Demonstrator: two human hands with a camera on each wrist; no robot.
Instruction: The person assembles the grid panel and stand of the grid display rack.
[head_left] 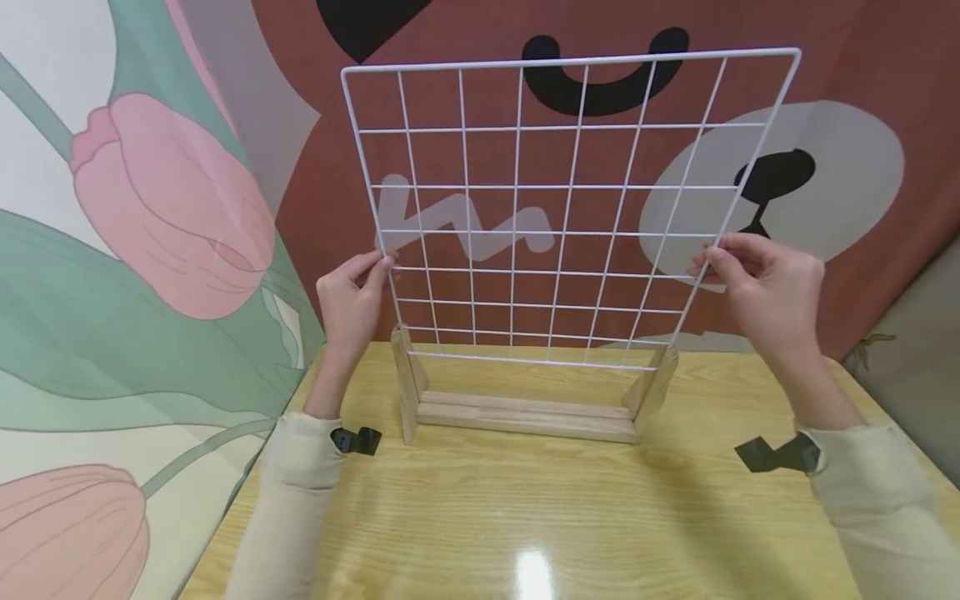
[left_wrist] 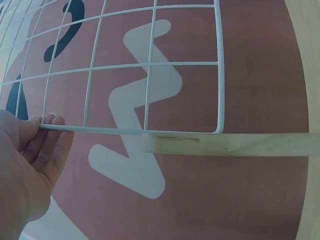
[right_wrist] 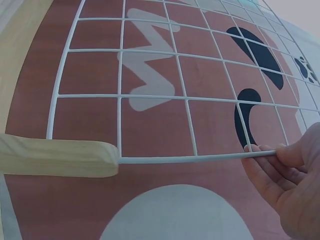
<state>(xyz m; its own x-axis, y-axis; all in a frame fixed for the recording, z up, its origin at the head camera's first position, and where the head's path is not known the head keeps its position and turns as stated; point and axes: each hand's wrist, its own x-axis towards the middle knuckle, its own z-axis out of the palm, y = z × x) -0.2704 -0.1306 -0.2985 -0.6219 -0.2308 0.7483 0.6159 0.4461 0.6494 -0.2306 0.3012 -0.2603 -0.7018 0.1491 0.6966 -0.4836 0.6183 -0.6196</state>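
A white wire grid panel [head_left: 515,187] stands upright, its lower part between the two side uprights of a wooden stand [head_left: 525,419]. My left hand [head_left: 352,302] pinches the panel's left edge wire between thumb and fingers, some way above the stand. On the opposite edge, my right hand [head_left: 776,287] pinches the right wire at about the same height. In the left wrist view, the panel's lower corner lies along the wooden upright [left_wrist: 225,144]. The right wrist view shows the other upright [right_wrist: 60,157] overlapping the edge wire near the bottom corner.
The stand rests on a wood-grain table [head_left: 450,517]. Behind it hangs a reddish-brown cloth [head_left: 315,208] with cartoon shapes, and a tulip-patterned cloth [head_left: 45,325] hangs at the left. Dark straps [head_left: 356,441] sit at both sleeve cuffs.
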